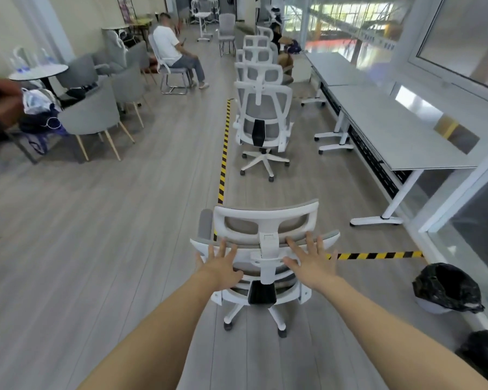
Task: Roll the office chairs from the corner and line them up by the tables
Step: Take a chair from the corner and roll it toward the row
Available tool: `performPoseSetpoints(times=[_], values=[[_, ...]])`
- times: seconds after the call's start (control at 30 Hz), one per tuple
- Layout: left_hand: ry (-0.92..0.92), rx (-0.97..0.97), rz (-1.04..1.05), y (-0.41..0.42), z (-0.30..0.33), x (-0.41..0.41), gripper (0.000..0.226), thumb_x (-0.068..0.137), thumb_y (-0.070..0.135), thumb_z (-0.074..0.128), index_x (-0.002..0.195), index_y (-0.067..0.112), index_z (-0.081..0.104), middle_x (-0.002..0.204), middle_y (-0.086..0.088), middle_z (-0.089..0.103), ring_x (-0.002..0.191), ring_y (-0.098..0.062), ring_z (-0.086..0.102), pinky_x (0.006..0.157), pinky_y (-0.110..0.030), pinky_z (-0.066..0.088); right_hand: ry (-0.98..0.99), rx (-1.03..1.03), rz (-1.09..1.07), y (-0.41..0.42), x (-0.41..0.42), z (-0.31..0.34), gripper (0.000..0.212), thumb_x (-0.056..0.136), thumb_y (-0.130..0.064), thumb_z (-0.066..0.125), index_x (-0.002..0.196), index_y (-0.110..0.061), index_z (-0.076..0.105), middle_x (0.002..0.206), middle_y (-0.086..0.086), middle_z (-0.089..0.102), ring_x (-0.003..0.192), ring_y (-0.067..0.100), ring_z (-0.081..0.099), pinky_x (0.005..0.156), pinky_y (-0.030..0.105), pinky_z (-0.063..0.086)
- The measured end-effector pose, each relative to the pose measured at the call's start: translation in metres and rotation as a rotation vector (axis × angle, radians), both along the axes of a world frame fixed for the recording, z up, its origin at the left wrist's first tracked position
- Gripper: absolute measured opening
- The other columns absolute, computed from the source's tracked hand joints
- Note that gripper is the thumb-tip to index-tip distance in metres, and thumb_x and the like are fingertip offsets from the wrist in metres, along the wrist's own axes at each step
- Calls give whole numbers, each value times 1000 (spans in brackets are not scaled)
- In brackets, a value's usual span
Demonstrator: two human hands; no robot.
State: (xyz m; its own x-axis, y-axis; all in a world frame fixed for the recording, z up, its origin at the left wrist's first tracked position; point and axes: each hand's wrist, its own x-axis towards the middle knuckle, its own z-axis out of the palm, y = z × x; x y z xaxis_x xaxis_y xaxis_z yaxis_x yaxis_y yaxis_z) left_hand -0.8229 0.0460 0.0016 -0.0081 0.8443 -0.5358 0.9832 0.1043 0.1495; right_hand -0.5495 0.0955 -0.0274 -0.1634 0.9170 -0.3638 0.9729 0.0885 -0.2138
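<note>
Head view shows the left hand (222, 267) and right hand (312, 264), fingers spread wide and holding nothing, flat against the back of the nearest chair (261, 249). That chair sits straight ahead of both hands, equally near each. Beyond it the row of chairs (261, 108) runs away alongside the tables (392, 136) on the right, so the push probably goes straight forward.

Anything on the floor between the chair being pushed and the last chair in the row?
Head view: bare floor between the pushed chair and the last chair in the row; striped tape runs alongside.
</note>
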Motion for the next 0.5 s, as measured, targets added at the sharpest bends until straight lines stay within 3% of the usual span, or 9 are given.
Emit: performPoseSetpoints(times=[0.23, 0.5], values=[[-37, -1, -37, 159, -7, -51, 84, 100, 53, 43, 164, 36, -8, 170, 3, -27, 157, -36, -20, 118, -73, -6, -21, -12, -12, 149, -41, -3, 76, 87, -91, 17, 153, -64, -11, 168, -6, -31, 154, 28, -29, 117, 72, -8], [-119, -51, -86, 337, -7, -114, 82, 100, 52, 45, 164, 42, -6, 169, 8, -28, 156, -33, -24, 116, -75, -6, 24, -8, -127, 300, -102, -6, 77, 87, -89, 25, 154, -64, -4, 169, -7, -28, 154, 25, -30, 118, 75, -2]])
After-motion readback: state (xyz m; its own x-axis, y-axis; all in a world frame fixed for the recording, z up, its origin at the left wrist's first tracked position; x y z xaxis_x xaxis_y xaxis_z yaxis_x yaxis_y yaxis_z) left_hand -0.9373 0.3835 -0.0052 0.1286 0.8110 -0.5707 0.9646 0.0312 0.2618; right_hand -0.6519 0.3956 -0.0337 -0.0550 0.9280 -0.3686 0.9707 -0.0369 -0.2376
